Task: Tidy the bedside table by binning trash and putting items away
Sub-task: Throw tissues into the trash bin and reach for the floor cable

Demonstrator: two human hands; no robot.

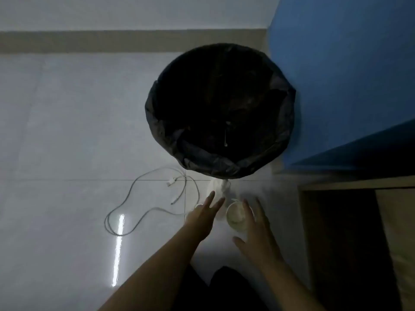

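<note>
Neither of our hands holds anything. The left hand (202, 217) stretches forward with its fingers straight and slightly parted. The right hand (256, 234) is spread wide just beside an upright paper cup (234, 217); whether it touches the cup we cannot tell. A crumpled white tissue (219, 187) lies just beyond the fingertips, at the foot of the bin (161, 131) with its black liner. A white charging cable (143, 212) loops over the tiled floor (67, 131) to the left. We judge the binning step is in hand. Next the right hand should curl round the cup, carry it over the liner's rim and let go; the tissue comes after.
</note>
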